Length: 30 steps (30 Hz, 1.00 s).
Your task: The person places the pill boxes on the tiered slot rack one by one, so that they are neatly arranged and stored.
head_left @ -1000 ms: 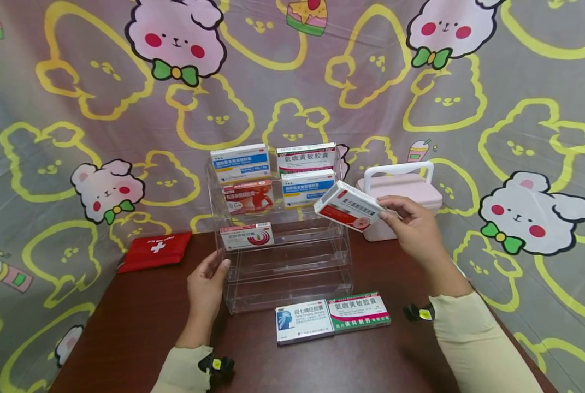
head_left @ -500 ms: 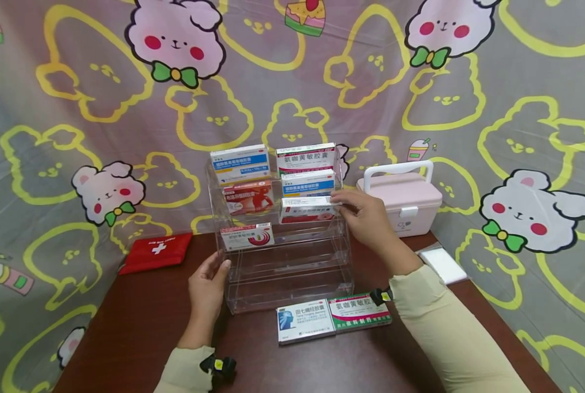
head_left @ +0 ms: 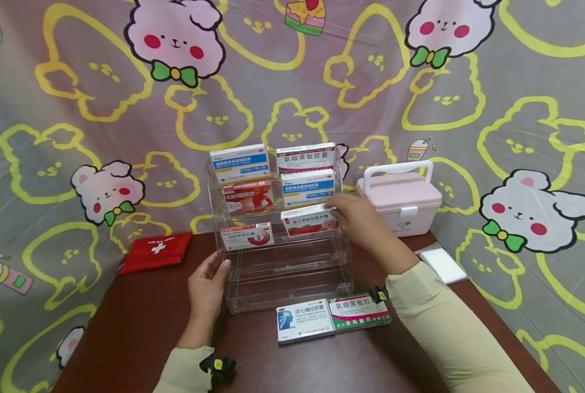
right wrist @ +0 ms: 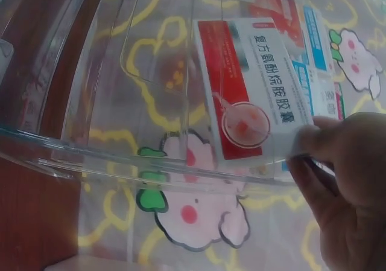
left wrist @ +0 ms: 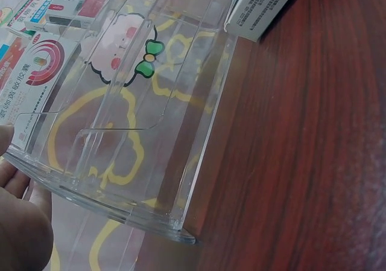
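A clear tiered display rack (head_left: 292, 263) stands on the table with medicine boxes on its upper tiers. My right hand (head_left: 356, 218) pinches a red and white medicine box (head_left: 309, 220) by its right end, at the third tier's right half. In the right wrist view the thumb lies on this box (right wrist: 241, 90) near its corner. At the rack's left side, my left hand (head_left: 208, 284) grips the edge, with thumb and fingers on either side of the clear panel (left wrist: 108, 207). Beside the red and white box sits a white medicine box with pink rings (head_left: 248, 236).
A white box (head_left: 304, 322) and a green and white box (head_left: 360, 313) lie before the rack. The red first aid pouch (head_left: 155, 252) is at left. To the right stand a pink handled case (head_left: 402, 204) and a flat white item (head_left: 443, 265).
My right hand has carried the red and white medicine box left and down onto the rack's third tier, and the box has tipped to face forward. The left hand stays put.
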Motion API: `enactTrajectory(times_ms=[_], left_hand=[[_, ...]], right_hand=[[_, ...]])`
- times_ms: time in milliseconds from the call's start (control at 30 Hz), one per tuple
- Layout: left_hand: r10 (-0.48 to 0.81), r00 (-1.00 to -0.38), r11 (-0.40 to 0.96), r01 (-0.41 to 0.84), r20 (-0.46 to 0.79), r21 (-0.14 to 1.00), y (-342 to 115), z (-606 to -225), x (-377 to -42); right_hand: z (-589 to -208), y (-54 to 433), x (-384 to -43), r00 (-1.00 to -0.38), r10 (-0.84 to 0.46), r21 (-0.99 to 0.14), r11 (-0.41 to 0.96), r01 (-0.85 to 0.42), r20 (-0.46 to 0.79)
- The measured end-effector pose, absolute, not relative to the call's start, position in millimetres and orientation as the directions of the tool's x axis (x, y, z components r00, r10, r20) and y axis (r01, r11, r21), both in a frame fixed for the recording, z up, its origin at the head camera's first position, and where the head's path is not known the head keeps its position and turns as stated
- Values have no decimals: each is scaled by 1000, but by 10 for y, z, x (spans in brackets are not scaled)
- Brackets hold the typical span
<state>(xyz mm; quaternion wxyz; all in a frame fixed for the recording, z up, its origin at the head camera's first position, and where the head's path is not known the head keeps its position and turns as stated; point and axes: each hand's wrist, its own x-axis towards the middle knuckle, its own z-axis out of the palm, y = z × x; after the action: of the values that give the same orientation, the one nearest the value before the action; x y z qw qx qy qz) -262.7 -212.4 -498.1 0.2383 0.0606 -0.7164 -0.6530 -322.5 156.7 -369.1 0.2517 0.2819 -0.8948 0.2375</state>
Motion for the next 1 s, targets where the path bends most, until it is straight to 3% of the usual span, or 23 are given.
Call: enactTrajectory(times_ms=[300,633,800,900,1000], left_hand=[[-402,-874,127,242,273,962,-2103,-4955,-2617],[-405,-869,122,255,283,959,-2114,-4974,-2629],[-402,-872,128,249,280,960,-2123,-4977,-2632],[-397,-873,130,252,283,959,-2130,-4974,-2639],[-397,-873,127,254,284,959,-2137,-4973,-2638]], right_hand=[[-3704,1548,-3174,-731,-434,-172,788,-591,526],[-3743,1541,-3120,-689,-488,-74,786,-614,536],[-3779,1637,-2964,-677,-456,-191,731,-655,577],[-3849,1807,-2852,-741,-426,-353,683,-640,519],[-3958,2049,-2741,-828,-417,-531,635,-561,375]])
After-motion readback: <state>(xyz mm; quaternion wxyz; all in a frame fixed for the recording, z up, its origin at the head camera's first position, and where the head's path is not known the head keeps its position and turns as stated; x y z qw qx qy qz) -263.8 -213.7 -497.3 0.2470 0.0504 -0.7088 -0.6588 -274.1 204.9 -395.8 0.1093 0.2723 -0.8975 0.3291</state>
